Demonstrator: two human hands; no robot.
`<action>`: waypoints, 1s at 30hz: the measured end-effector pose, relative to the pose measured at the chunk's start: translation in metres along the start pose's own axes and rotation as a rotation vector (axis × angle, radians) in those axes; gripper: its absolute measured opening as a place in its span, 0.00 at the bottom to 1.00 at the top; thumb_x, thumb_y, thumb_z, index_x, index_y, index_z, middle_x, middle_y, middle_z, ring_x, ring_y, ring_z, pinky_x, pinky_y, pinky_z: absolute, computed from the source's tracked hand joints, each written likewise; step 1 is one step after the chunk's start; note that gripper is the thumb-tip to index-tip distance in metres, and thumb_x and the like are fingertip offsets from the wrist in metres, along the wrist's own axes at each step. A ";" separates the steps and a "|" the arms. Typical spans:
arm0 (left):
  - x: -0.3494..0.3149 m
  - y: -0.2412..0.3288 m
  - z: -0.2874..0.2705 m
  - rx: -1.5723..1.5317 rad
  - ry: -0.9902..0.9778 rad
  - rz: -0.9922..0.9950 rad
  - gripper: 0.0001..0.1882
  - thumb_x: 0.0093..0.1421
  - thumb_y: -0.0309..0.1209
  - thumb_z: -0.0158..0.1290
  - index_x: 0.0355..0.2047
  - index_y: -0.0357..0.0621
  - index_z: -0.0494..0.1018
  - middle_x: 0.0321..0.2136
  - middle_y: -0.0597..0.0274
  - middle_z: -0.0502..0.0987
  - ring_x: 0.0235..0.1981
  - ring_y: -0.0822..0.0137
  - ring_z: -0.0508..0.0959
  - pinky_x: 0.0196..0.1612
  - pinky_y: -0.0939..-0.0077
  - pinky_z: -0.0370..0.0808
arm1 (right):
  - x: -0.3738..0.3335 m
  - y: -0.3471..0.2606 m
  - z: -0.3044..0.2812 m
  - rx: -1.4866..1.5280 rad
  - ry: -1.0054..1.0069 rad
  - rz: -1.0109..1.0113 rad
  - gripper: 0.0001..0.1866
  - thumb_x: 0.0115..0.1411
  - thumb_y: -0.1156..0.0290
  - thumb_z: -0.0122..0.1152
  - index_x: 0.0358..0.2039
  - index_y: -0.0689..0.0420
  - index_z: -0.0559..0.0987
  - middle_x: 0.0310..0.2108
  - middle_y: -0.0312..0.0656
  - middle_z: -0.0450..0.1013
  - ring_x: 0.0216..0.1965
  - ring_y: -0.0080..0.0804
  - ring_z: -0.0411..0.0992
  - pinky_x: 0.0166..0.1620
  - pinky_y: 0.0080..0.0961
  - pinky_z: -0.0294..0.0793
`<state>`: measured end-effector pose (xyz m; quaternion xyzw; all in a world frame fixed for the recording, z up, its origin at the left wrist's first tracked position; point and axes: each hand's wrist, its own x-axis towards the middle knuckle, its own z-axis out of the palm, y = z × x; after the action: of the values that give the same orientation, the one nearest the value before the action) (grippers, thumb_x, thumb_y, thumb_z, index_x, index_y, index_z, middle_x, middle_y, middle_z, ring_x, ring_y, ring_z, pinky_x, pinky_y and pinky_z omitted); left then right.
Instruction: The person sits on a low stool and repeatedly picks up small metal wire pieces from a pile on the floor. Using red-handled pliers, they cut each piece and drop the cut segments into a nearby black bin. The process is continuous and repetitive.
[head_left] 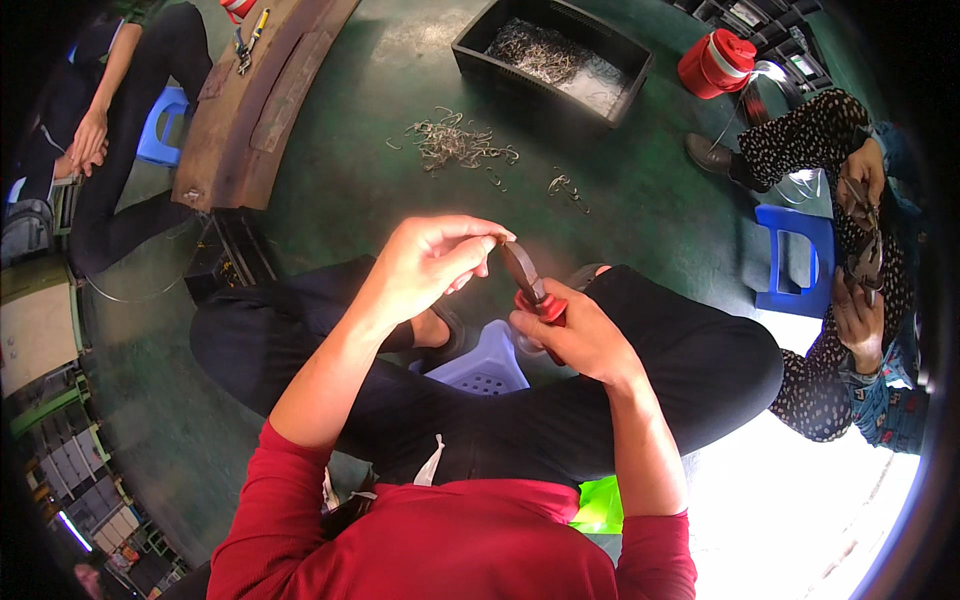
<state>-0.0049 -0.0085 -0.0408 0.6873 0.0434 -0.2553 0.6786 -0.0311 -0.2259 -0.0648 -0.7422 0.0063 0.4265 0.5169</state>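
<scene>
My right hand is wrapped round the red handles of a pair of pliers, whose dark metal jaws point up and to the left. At the tip of those jaws, the thumb and forefinger of my left hand are pinched together. Whatever lies between these fingers is too small to make out. Beyond my hands, a heap of small bent wire pieces is scattered on the green floor, and a smaller cluster of the same pieces lies to its right.
A black crate with many metal pieces stands ahead. At the left is a wooden bench with a tool on it; a person sits beyond. On the right, another person works near a blue stool and red jug. Between my legs is a lilac stool.
</scene>
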 end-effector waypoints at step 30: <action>-0.018 -0.006 0.016 0.311 0.122 0.151 0.08 0.63 0.23 0.47 0.37 0.31 0.75 0.16 0.66 0.73 0.18 0.80 0.71 0.22 0.84 0.66 | 0.006 0.002 0.021 -0.206 0.457 -0.176 0.12 0.51 0.67 0.68 0.29 0.60 0.75 0.23 0.51 0.74 0.29 0.53 0.74 0.31 0.38 0.72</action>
<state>-0.0270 -0.0180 -0.0378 0.7996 -0.0074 -0.1649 0.5774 -0.0418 -0.2082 -0.0721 -0.8658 0.0149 0.1994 0.4588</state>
